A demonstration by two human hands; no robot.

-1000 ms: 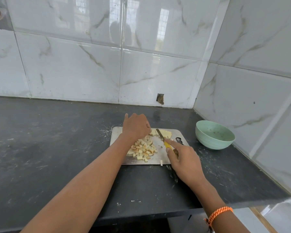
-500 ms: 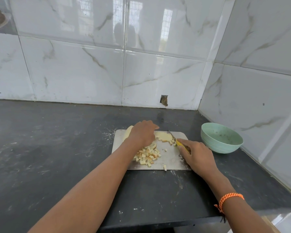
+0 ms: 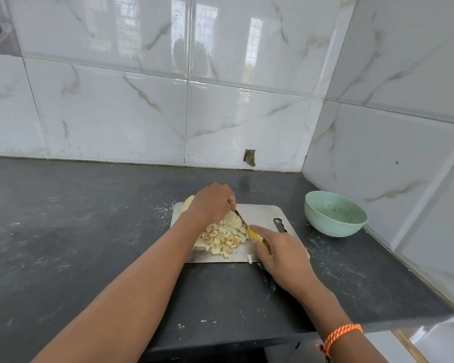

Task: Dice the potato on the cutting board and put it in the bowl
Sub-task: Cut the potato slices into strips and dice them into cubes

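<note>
The potato point(image 3: 233, 221) lies on the cutting board point(image 3: 262, 218) as a pale, uncut piece with a rounded top, and a heap of small cream-to-tan diced cubes point(image 3: 222, 239) lies just in front of it; one stray cube point(image 3: 249, 258) sits at the board's near edge. A further pale yellow piece point(image 3: 189, 201) shows at the board's far-left corner, partly hidden by your left hand point(image 3: 212, 205). Your left hand covers the uncut piece with its fingers curled down onto it. Your right hand point(image 3: 281, 254) grips the yellow-handled knife point(image 3: 249, 230), fingers wrapped round the handle, with the blade angled against the right side of the uncut piece. The board's right half is bare metal with a slot near its right edge. The green bowl point(image 3: 334, 218) stands on the dark worktop point(image 3: 76, 231) to the right of the board, apart from it and close to the tiled side wall point(image 3: 404, 127). Wide open worktop extends to the left of the board.
</note>
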